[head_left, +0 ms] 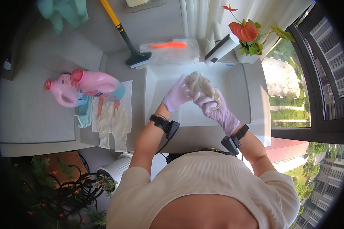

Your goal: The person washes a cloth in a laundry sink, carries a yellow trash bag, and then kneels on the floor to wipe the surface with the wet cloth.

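Observation:
Above the white sink (160,110) I hold a crumpled beige-grey cloth (199,84) between both hands. My left hand (177,94), in a thin lavender glove, grips the cloth's left side. My right hand (218,113), gloved the same way, has its fingers curled round the lower right part, and one end of the cloth hangs past them. Bunched folds hide some of my left fingertips. A black device is strapped to each wrist.
Left of the sink lie two pink bottles (99,83), a blue mask (84,114) and white gloves (119,128) on a towel. A squeegee (138,57) and an orange-handled tool (168,44) lie behind it. A white faucet (222,49) and potted anthurium (248,53) stand back right.

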The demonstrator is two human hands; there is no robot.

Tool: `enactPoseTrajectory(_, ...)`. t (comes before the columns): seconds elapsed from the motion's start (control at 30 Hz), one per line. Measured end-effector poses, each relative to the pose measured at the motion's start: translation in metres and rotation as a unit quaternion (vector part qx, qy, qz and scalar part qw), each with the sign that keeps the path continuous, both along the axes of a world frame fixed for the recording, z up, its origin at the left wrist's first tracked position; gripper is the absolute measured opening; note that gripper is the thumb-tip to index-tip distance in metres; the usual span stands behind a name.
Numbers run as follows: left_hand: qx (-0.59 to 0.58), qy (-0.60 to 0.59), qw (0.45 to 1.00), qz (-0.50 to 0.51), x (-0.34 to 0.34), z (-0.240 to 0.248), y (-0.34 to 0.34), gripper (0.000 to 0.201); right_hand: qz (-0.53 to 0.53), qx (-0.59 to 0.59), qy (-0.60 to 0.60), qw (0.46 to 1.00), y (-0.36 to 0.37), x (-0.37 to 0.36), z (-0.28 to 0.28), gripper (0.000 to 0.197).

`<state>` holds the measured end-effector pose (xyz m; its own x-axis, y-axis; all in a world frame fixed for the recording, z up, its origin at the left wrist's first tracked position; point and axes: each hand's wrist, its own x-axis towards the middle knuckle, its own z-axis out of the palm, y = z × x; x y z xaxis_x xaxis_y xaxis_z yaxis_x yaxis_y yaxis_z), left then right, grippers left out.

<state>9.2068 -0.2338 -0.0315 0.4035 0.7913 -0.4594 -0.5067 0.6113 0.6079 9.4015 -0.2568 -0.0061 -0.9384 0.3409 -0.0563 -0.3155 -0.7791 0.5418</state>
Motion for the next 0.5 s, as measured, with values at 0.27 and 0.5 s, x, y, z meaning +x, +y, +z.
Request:
enactPoseTrajectory(0.27,0.123,-0.256,0.956,0.079,0.011,-0.013,0.004,0.058,0.001,0.051,0.044,0.998,-0.015,-0.013,-0.003,0.075)
enactPoseTrajectory(0.5,0.124,0.102,0.987,0.013,0.022,0.014,0.025,0.017,0.069,0.341,-0.276,0.896,0.007,0.005,0.003,0.053)
